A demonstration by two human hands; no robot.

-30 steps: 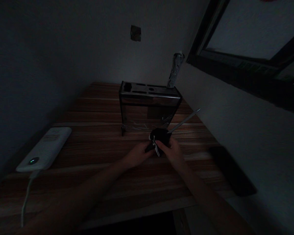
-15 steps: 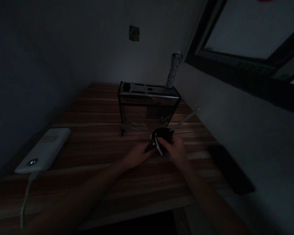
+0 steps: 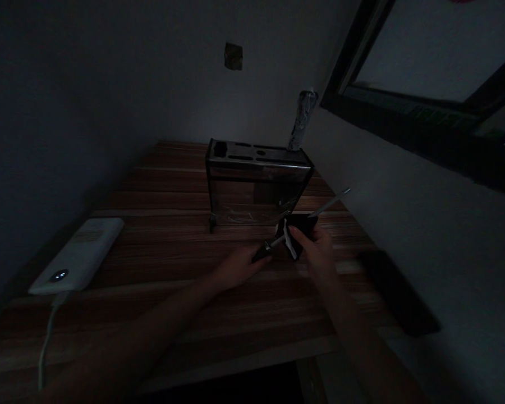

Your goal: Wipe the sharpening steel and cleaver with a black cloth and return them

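My left hand (image 3: 239, 265) is closed round the black handle of a sharpening steel (image 3: 331, 201), a long thin metal rod that points up to the right. A folded black cloth (image 3: 305, 224) with a white edge is wrapped about the middle of the rod. My right hand (image 3: 318, 251) pinches this cloth, with the thumb on top. A short stretch of bare rod shows between handle and cloth, and the tip sticks out beyond. Just behind my hands stands a knife block (image 3: 244, 151) with a slotted metal top and see-through front.
A grey, worn-looking handle (image 3: 302, 120) rises from the block's right end. On the wooden table (image 3: 172, 235) a white power bank (image 3: 79, 252) with a cable lies at the left. A dark flat object (image 3: 398, 292) lies along the right wall, below a window frame (image 3: 404, 106).
My right hand and the cloth have slid along the rod, up and right, away from the handle. More of the rod near the handle now shows. The view has shifted slightly.
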